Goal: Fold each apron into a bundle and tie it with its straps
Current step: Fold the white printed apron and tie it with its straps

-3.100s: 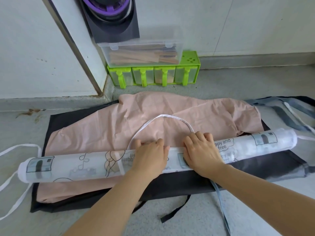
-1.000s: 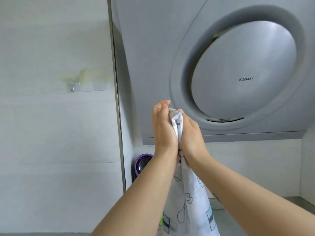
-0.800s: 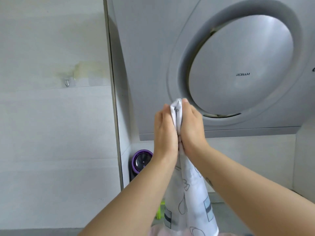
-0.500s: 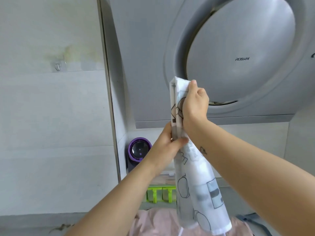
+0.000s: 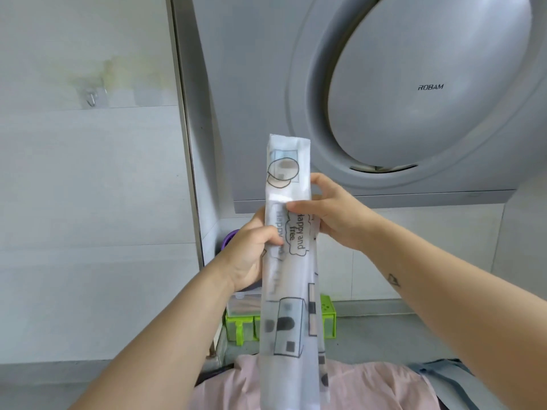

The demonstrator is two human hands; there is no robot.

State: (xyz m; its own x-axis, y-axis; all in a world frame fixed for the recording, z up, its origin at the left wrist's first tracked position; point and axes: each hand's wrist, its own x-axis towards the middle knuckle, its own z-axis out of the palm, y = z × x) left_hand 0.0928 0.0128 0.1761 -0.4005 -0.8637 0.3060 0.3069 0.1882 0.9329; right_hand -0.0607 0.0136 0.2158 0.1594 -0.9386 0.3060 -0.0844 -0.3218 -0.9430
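Observation:
A white translucent apron [image 5: 290, 291] printed with cartoon drawings and the words "happy and free" is folded into a long narrow strip and held upright in front of me. My left hand [image 5: 251, 253] grips its left edge at mid-height. My right hand [image 5: 328, 214] pinches it slightly higher from the right, thumb on the front. The strip's lower end hangs down over a pink apron [image 5: 370, 386] lying on the counter. A grey-blue apron [image 5: 444, 377] shows at the lower right. No straps are visible.
A large grey range hood [image 5: 414, 84] with a round panel fills the upper right. A green compartment box [image 5: 328, 318] with a clear box [image 5: 242, 304] on top stands against the wall. A purple-rimmed object [image 5: 229, 236] sits behind my left hand.
The rolled apron was lifted off the counter and stood vertical. In the last half second my hands lowered along it and the view tilted down; my left hand now grips lower on the strip.

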